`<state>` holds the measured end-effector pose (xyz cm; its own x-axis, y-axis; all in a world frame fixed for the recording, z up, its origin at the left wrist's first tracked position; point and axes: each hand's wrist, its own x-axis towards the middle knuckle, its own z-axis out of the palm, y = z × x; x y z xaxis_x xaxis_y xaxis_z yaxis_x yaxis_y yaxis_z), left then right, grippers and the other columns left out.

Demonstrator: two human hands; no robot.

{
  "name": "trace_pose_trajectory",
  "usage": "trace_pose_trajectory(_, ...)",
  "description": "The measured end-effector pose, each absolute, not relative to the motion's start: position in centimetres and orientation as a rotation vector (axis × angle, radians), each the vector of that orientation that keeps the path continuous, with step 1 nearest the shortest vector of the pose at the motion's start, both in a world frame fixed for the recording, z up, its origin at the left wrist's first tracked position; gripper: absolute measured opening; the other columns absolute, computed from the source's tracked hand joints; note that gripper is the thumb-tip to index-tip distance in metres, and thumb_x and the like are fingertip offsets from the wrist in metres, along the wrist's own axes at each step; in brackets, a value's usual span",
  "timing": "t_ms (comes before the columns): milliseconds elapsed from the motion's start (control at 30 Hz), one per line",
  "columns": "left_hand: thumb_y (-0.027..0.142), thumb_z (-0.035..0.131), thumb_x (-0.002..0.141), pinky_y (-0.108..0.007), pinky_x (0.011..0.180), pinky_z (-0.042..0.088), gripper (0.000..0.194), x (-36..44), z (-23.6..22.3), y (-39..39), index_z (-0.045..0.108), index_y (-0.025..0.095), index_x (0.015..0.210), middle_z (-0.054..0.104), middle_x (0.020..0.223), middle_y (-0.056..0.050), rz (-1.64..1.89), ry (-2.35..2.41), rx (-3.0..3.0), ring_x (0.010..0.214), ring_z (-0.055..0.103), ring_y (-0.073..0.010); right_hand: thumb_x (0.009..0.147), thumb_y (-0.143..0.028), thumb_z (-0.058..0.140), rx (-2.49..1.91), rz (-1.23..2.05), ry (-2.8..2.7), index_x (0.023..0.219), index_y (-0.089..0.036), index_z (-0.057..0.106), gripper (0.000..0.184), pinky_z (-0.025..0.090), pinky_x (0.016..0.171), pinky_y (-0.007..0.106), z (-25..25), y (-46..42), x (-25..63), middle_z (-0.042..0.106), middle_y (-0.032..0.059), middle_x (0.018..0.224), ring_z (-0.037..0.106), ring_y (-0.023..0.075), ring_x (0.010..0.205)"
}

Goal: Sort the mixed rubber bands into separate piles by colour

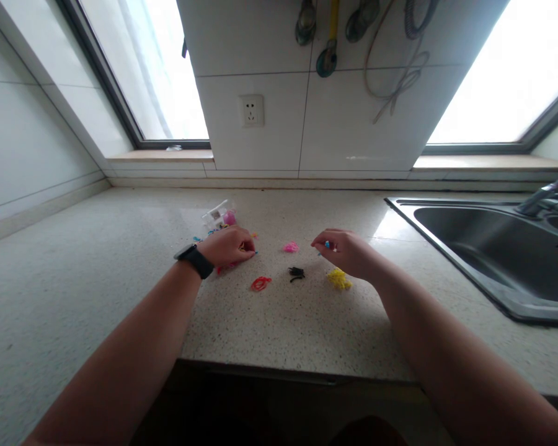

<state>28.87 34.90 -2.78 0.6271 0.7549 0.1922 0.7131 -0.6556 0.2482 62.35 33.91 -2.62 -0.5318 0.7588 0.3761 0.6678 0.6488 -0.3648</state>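
My left hand, with a dark watch on its wrist, is over a mixed heap of small coloured bands, thumb and fingers drawn together. A speck of blue shows by its fingertips; what they pinch is too small to tell. My right hand hovers low over the counter, fingertips pressed together, with small blue pieces under its fingers. Between the hands lie a pink pile and a black pile. Red bands sit nearer me. Yellow bands lie just below my right hand.
Behind my left hand is a clear plastic box with a round pink thing beside or in it. A steel sink with a faucet is at the right. The speckled counter ends at a front edge near me.
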Motion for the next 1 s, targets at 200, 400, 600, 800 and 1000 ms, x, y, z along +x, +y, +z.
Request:
trace_pose_trajectory(200,0.032,0.063,0.089,-0.029,0.074,0.045,0.018,30.5,-2.7,34.2,0.071,0.016,0.087,0.068,0.084,-0.005,0.617,1.131,2.531,0.079,0.059,-0.0167,0.093,-0.024,0.058,-1.068,0.243,-2.345,0.094,-0.02,0.075,0.017,0.044,0.068,0.029,-2.4,33.7,62.1,0.073,0.004,0.086,0.059,0.015,0.072)
trace_pose_trajectory(400,0.042,0.063,0.091,-0.023,0.057,0.036,0.029,33.8,-2.7,32.5,0.071,0.014,0.095,0.068,0.079,-0.003,0.745,1.089,2.207,0.061,0.05,-0.0109,0.091,-0.024,0.059,-1.0,0.401,-2.246,0.094,-0.019,0.074,0.016,0.043,0.066,0.029,-2.2,32.9,60.6,0.071,0.0035,0.083,0.057,0.0138,0.069)
trace_pose_trajectory(600,0.045,0.065,0.089,-0.02,0.054,0.037,0.033,37.1,-1.7,31.8,0.069,0.013,0.096,0.068,0.083,-0.004,0.85,0.95,1.98,0.063,0.051,-0.0099,0.091,-0.032,0.061,-0.986,0.644,-2.112,0.092,-0.019,0.074,0.018,0.04,0.061,0.027,-2.2,32.4,59.7,0.064,-0.0002,0.072,0.05,0.0124,0.065)
trace_pose_trajectory(800,0.044,0.066,0.089,-0.02,0.053,0.036,0.032,38.0,-1.0,32.3,0.072,0.014,0.094,0.066,0.078,-0.002,0.814,0.947,2.037,0.06,0.049,-0.0094,0.089,-0.035,0.065,-0.982,0.75,-2.03,0.086,-0.017,0.074,0.02,0.037,0.058,0.026,-1.9,32.3,59.9,0.058,-0.0014,0.066,0.046,0.0119,0.062)
trace_pose_trajectory(1000,0.046,0.067,0.088,-0.02,0.05,0.035,0.033,38.0,-1.9,31.5,0.074,0.014,0.094,0.064,0.073,-0.001,0.841,0.981,1.995,0.056,0.047,-0.0087,0.087,-0.037,0.069,-0.986,0.795,-2.026,0.088,-0.018,0.074,0.02,0.037,0.058,0.026,-1.6,31.7,59.9,0.059,-0.0011,0.067,0.046,0.0121,0.063)
